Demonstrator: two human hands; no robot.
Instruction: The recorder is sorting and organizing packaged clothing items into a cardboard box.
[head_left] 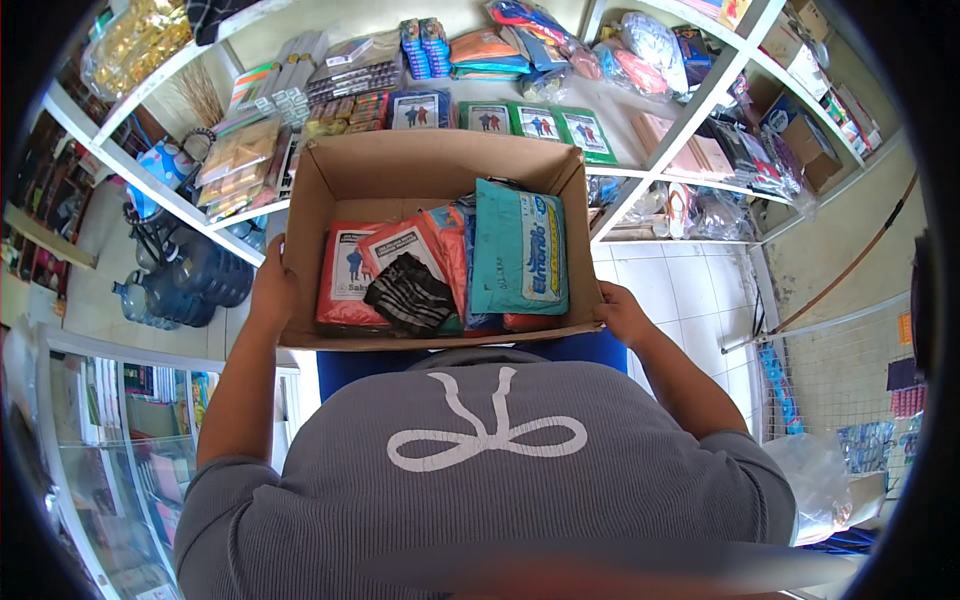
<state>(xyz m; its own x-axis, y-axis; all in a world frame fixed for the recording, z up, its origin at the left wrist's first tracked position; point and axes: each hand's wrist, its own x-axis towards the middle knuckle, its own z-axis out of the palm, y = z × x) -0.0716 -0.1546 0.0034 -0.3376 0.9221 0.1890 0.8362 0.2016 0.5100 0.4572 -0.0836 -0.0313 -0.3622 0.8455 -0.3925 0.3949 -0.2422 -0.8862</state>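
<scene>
Head view: the cardboard box (425,162) is clamped by fingers of left hand (271,292) and right hand (623,313); it should be kept level, teal packet (519,250) nearer the right.

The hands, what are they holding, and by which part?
The open cardboard box: the left hand holds its left side, the right hand its right side.

Legible bold lettering (543,248) and a dark scrawl (501,272) on the teal packet (515,225), at right inside the cardboard box (400,168). Legible print on white labels (352,264) of red packets (345,308) at the box's left; finer print on green packets (516,140) beyond the box.
</scene>
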